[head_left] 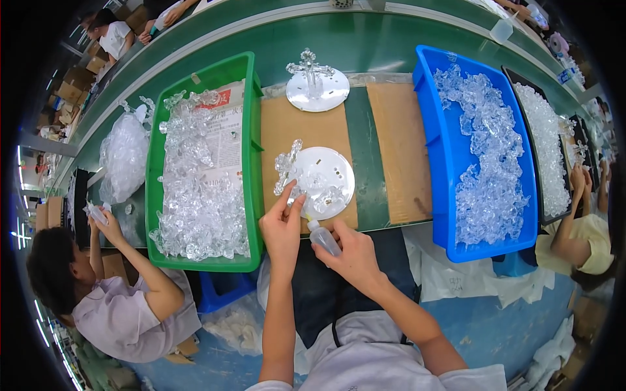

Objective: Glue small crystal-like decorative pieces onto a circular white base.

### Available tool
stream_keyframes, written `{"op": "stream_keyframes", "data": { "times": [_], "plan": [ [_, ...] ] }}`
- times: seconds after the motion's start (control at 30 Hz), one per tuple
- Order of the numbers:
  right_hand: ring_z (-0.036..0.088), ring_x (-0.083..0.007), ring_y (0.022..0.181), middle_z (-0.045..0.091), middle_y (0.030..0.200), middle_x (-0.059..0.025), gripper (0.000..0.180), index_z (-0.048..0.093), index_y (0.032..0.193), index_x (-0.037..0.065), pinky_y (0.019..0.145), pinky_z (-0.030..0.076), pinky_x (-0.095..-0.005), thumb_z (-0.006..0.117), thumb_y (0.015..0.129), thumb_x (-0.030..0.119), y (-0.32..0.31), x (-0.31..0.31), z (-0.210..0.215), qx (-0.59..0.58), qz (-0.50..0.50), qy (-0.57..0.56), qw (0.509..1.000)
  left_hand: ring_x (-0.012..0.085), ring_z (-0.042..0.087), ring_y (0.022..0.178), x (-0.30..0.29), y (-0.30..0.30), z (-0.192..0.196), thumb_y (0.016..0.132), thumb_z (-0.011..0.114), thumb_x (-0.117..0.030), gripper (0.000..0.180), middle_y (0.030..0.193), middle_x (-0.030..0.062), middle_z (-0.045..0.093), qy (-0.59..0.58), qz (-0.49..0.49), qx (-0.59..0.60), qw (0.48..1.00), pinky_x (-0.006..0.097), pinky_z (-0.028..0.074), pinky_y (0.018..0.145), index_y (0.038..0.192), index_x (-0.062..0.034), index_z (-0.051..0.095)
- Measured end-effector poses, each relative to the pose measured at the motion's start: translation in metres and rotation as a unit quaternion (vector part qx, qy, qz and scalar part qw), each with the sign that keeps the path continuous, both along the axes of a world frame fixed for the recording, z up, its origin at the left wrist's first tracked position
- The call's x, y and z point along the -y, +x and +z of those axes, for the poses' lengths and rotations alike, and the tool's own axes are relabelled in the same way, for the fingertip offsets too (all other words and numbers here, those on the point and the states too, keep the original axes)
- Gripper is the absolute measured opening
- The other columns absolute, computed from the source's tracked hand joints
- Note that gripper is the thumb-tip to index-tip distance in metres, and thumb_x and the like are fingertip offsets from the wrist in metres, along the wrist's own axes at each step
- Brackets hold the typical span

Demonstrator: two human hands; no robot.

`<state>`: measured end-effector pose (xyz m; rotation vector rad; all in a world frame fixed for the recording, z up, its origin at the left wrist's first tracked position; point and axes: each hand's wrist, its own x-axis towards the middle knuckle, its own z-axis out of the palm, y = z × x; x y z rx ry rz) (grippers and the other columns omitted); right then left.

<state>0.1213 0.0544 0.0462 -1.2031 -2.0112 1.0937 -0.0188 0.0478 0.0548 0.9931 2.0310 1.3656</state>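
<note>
My right hand [354, 254] grips a small translucent squeeze bottle [325, 239], its nozzle tilted up toward my left hand. The fingers of my left hand [282, 225] pinch a small clear piece [297, 191] close to the nozzle; its exact shape is hard to make out. Just beyond the hands lies a round mirror-like disc [336, 171] with a few clear pieces on it. At its left edge rests a clear cross-shaped ornament [285, 163]. Farther back, a similar clear ornament [311, 65] stands upright on a second round disc [334, 98].
A green tray [251, 163] lined with newspaper holds clear pieces at left; a blue tray [433, 156] with more stands at right. Cardboard sheets [394, 150] lie on the green table. Beyond them are a plastic bag [125, 153] and a black tray [548, 212]. Co-workers sit on both sides.
</note>
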Motion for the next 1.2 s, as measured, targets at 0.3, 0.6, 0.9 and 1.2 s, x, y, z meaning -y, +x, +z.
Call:
{"op": "stream_keyframes", "data": {
  "times": [0.3,0.6,0.9,1.2],
  "plan": [
    [0.066,-0.0160,0.076,0.066,0.083,-0.0096,0.044,0.053,0.106,0.003,0.068,0.052,-0.0286,0.077,0.072,0.016,0.032,-0.015,0.036,-0.060,-0.040,-0.064,0.995,0.0067,0.030,0.053,0.005,0.004,-0.012,0.086,0.064,-0.011,0.030,0.057,0.0052,0.028,-0.001,0.006,-0.048,0.999,0.025,0.030,0.047,0.117,-0.0094,0.063],
    [0.055,-0.0243,0.111,0.055,0.116,-0.0198,0.053,0.037,0.124,-0.001,0.095,0.044,-0.0335,0.068,0.082,0.008,0.027,-0.113,-0.024,-0.190,-0.162,0.027,0.968,0.0110,0.034,0.047,0.001,0.013,-0.023,0.086,0.064,-0.011,0.031,0.052,0.0129,0.040,0.060,0.016,-0.064,0.996,0.029,0.035,0.046,0.116,-0.0099,0.063],
    [0.046,-0.0300,0.123,0.049,0.129,-0.0188,0.059,0.040,0.129,0.002,0.102,0.038,-0.0390,0.069,0.078,0.005,0.042,-0.064,0.019,0.068,-0.188,0.153,0.968,0.0220,0.049,0.048,0.068,0.026,-0.040,0.085,0.065,-0.013,0.037,0.062,0.0080,0.051,0.045,0.045,-0.216,0.974,0.033,0.039,0.046,0.121,-0.0058,0.059],
    [0.057,-0.0299,0.108,0.059,0.114,-0.0136,0.041,0.060,0.112,0.010,0.088,0.047,-0.0368,0.068,0.072,0.006,-0.050,-0.099,0.128,0.126,0.142,0.401,0.896,0.0202,0.045,0.046,0.072,0.019,-0.047,0.082,0.067,-0.007,0.027,0.058,0.0068,0.045,0.113,-0.004,-0.241,0.964,0.033,0.037,0.045,0.109,-0.0066,0.065]
  ]
}}
